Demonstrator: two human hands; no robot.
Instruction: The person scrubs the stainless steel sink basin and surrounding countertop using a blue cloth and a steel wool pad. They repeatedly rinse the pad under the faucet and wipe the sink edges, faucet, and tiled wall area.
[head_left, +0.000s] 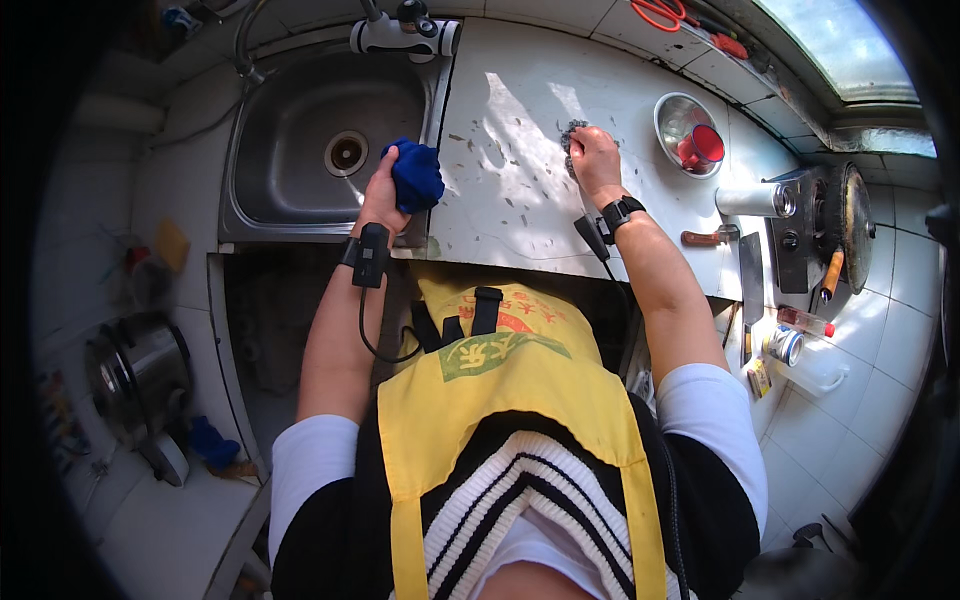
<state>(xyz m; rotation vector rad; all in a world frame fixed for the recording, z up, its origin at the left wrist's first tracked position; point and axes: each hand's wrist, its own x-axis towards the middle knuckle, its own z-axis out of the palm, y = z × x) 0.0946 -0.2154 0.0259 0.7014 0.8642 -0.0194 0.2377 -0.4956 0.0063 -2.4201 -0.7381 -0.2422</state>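
Note:
A bunched blue cloth (417, 177) is gripped in my left hand (384, 193), over the right rim of the steel sink (300, 97). My right hand (598, 159) presses down on the white countertop (517, 225), its fingers closed on a dark, crinkled scouring pad (576, 129) that shows around the fingertips. Small bits like leaf scraps lie scattered on the countertop between my hands, partly in bright sun patches.
A metal bowl (667, 112) holding a red cup (706, 143) stands right of my right hand. Farther right are a silver flask (746, 200), a cleaver (751, 274), and a gas stove (791, 262) with a lidded pan. The faucet (405, 36) stands behind the sink.

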